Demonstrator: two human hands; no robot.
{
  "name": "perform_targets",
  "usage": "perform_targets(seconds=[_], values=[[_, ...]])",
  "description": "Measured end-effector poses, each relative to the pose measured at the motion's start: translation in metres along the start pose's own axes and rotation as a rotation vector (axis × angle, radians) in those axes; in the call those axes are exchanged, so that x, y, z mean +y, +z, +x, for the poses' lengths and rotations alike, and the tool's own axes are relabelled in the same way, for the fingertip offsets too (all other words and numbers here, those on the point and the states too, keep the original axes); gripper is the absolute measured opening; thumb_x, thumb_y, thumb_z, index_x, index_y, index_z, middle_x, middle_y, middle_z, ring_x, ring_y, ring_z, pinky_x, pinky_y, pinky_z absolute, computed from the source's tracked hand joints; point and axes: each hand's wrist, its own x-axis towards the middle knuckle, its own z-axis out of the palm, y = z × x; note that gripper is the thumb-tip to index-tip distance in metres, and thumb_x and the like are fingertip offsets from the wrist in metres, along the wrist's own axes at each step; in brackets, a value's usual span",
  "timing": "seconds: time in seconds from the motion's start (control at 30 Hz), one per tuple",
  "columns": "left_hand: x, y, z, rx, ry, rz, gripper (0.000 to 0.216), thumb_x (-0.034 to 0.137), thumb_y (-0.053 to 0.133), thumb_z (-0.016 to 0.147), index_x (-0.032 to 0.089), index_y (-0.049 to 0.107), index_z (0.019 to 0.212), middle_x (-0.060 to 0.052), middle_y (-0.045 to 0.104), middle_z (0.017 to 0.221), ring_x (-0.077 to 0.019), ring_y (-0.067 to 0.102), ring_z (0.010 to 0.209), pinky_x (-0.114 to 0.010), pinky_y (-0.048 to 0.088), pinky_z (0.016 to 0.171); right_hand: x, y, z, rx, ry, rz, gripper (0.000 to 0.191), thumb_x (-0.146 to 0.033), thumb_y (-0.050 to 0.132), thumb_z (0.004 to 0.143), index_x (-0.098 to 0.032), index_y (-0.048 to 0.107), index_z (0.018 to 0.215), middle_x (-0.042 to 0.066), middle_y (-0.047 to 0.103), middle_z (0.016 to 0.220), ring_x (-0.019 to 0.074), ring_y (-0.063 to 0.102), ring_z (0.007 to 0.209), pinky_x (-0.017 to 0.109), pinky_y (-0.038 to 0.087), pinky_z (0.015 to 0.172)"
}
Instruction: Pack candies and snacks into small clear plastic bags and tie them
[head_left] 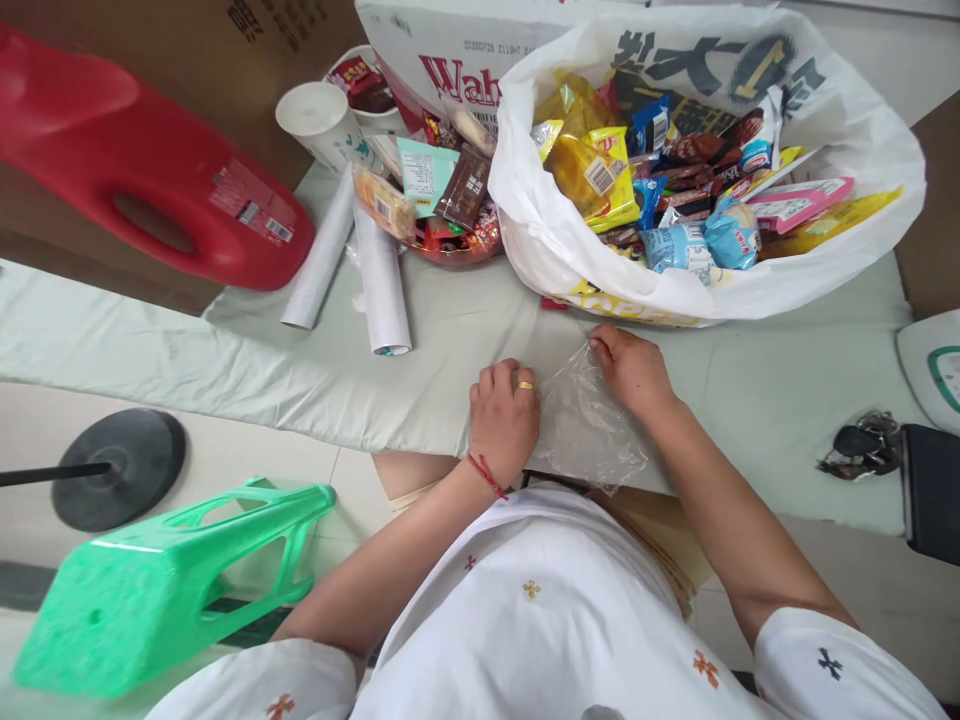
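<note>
As the right hand (634, 372) pinches a clear bag (583, 425), the left hand (504, 420) curls beside it, grip unclear.

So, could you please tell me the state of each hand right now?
Left hand: fingers curled at the edge of the clear plastic bag; fingertips hidden, so I cannot tell whether it grips.
Right hand: closed, pinching the bag's upper edge.

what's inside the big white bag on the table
In the white bag are a yellow barcoded packet, light-blue packets, a pink pack and other wrapped items. Whatever lies beneath this top layer is covered.
</note>
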Motion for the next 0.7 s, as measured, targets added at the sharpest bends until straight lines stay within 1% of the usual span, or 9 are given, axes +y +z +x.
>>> perform_targets(seconds=[0.07, 0.1, 0.17, 0.23, 0.27, 0.37, 0.43, 0.57, 0.7], values=[[0.003, -0.006, 0.001, 0.217, 0.086, -0.043, 0.015, 0.012, 0.054, 0.093, 0.018, 0.063, 0.103, -0.016, 0.067, 0.121, -0.0325, 0.06, 0.118, -0.046, 0.05, 0.092, -0.004, 0.004, 0.003, -0.019, -0.068, -0.094, 0.035, -0.036, 0.04, 0.103, -0.02, 0.071, 0.109, 0.01, 0.074, 0.099, 0.023, 0.064, 0.082, 0.029, 0.036, 0.065], [0.005, -0.009, 0.001, 0.288, 0.155, -0.086, 0.016, 0.01, 0.053, 0.092, 0.018, 0.064, 0.102, -0.015, 0.068, 0.119, -0.0307, 0.059, 0.12, -0.046, 0.049, 0.096, -0.006, 0.005, 0.004, -0.026, -0.088, -0.117, 0.036, -0.037, 0.039, 0.105, -0.021, 0.071, 0.111, 0.01, 0.075, 0.1, 0.0229, 0.064, 0.082, 0.029, 0.036, 0.064], [0.013, -0.011, 0.005, 0.316, 0.329, -0.175, 0.021, 0.009, 0.05, 0.094, 0.018, 0.065, 0.105, -0.012, 0.071, 0.116, -0.0257, 0.061, 0.121, -0.041, 0.048, 0.1, -0.009, 0.007, 0.008, -0.039, -0.128, -0.135, 0.038, -0.039, 0.038, 0.106, -0.021, 0.071, 0.113, 0.009, 0.076, 0.103, 0.023, 0.065, 0.085, 0.029, 0.036, 0.065], [0.019, -0.007, 0.011, 0.22, 0.454, -0.188, 0.023, 0.011, 0.049, 0.096, 0.016, 0.066, 0.111, -0.01, 0.073, 0.115, -0.0233, 0.063, 0.119, -0.04, 0.048, 0.102, -0.011, 0.007, 0.012, -0.057, -0.165, -0.134, 0.039, -0.039, 0.038, 0.106, -0.022, 0.071, 0.118, 0.009, 0.077, 0.106, 0.0237, 0.067, 0.088, 0.03, 0.039, 0.067], [0.02, -0.003, 0.014, 0.153, 0.476, -0.164, 0.023, 0.013, 0.049, 0.098, 0.016, 0.067, 0.112, -0.01, 0.075, 0.114, -0.0235, 0.064, 0.117, -0.041, 0.047, 0.102, -0.011, 0.007, 0.014, -0.063, -0.171, -0.131, 0.039, -0.04, 0.039, 0.106, -0.021, 0.069, 0.123, 0.009, 0.077, 0.108, 0.0244, 0.068, 0.088, 0.03, 0.04, 0.067], [0.014, 0.011, 0.018, -0.014, 0.44, -0.068, 0.022, 0.02, 0.05, 0.102, 0.016, 0.071, 0.106, -0.01, 0.076, 0.111, -0.026, 0.067, 0.111, -0.049, 0.045, 0.101, -0.002, 0.005, 0.017, -0.043, -0.135, -0.095, 0.047, -0.044, 0.043, 0.104, -0.019, 0.062, 0.139, 0.01, 0.078, 0.103, 0.0267, 0.069, 0.086, 0.033, 0.043, 0.07], [0.006, 0.019, 0.016, -0.067, 0.414, -0.053, 0.024, 0.023, 0.049, 0.103, 0.016, 0.072, 0.105, -0.01, 0.076, 0.115, -0.0272, 0.066, 0.113, -0.05, 0.045, 0.1, 0.008, 0.001, 0.014, -0.014, -0.114, -0.04, 0.052, -0.048, 0.047, 0.103, -0.017, 0.059, 0.142, 0.01, 0.077, 0.097, 0.027, 0.068, 0.082, 0.034, 0.045, 0.071], [-0.01, 0.022, 0.009, -0.133, 0.415, -0.106, 0.031, 0.026, 0.047, 0.104, 0.017, 0.07, 0.123, -0.013, 0.07, 0.133, -0.0278, 0.059, 0.127, -0.049, 0.043, 0.105, 0.03, -0.008, 0.003, -0.032, -0.113, 0.077, 0.055, -0.052, 0.059, 0.096, -0.015, 0.065, 0.136, 0.009, 0.077, 0.092, 0.0249, 0.067, 0.077, 0.033, 0.047, 0.072], [-0.018, 0.018, 0.01, -0.238, 0.457, -0.16, 0.043, 0.027, 0.039, 0.106, 0.02, 0.059, 0.144, -0.012, 0.059, 0.151, -0.0263, 0.048, 0.144, -0.053, 0.028, 0.122, 0.049, -0.018, 0.005, -0.031, -0.111, 0.093, 0.036, -0.041, 0.053, 0.099, -0.019, 0.076, 0.114, 0.01, 0.079, 0.1, 0.0259, 0.07, 0.088, 0.035, 0.048, 0.08]])
